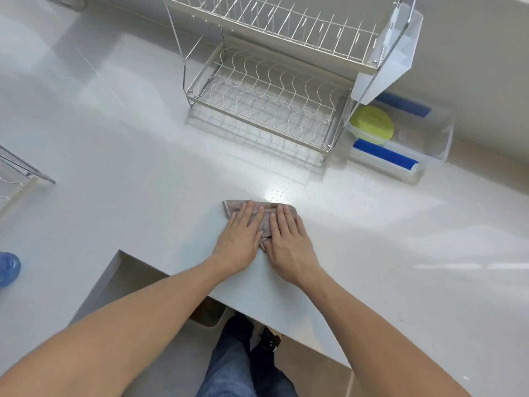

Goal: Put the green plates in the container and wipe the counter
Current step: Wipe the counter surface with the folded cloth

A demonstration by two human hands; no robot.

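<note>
A grey-brown cloth (267, 217) lies flat on the pale counter (128, 167) near its front edge. My left hand (240, 239) and my right hand (289, 245) rest side by side on the cloth, palms down, fingers stretched forward and pressing it onto the surface. Green plates (371, 125) lie stacked inside a clear plastic container (440, 144) with blue clips, at the right beside the dish rack.
A two-tier wire dish rack (266, 101) stands at the back centre, with no dishes in it. Part of another wire rack (17, 173) shows at the left edge. A blue object (8, 267) sits at the far left. The counter has a cut-out corner (120, 252) near my legs.
</note>
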